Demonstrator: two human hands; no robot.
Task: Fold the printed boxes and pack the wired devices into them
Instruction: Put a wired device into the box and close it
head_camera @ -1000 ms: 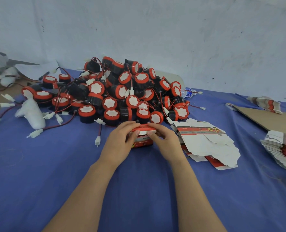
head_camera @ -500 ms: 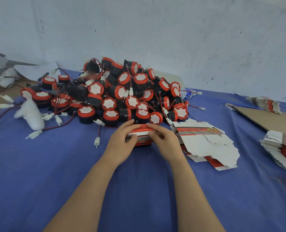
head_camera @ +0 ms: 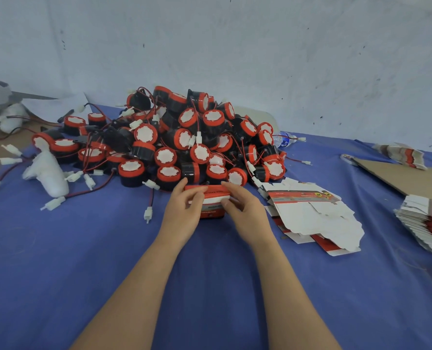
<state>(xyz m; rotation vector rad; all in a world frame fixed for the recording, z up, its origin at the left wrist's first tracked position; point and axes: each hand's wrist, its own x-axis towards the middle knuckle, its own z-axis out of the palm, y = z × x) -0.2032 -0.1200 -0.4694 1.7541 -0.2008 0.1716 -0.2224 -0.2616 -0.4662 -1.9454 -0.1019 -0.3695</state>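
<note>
A small red and white printed box (head_camera: 211,203) stands on the blue cloth just in front of the device pile. My left hand (head_camera: 182,210) grips its left side, thumb across the top flap. My right hand (head_camera: 245,210) grips its right side, fingers curled over the top edge. Behind the box lies a big heap of round black devices with red rims and white faces (head_camera: 184,140), trailing red and black wires with white plugs. What is inside the box is hidden.
Several flat unfolded box blanks (head_camera: 310,213) lie right of my hands. A thick stack of blanks (head_camera: 427,223) sits at the right edge beside a brown cardboard sheet (head_camera: 399,178). White foam pieces (head_camera: 48,173) and loose plugs lie at the left. A wall stands behind.
Both hands stay on the box. The fingers have shifted slightly along its top flap, and the box sits a little more upright between them.
</note>
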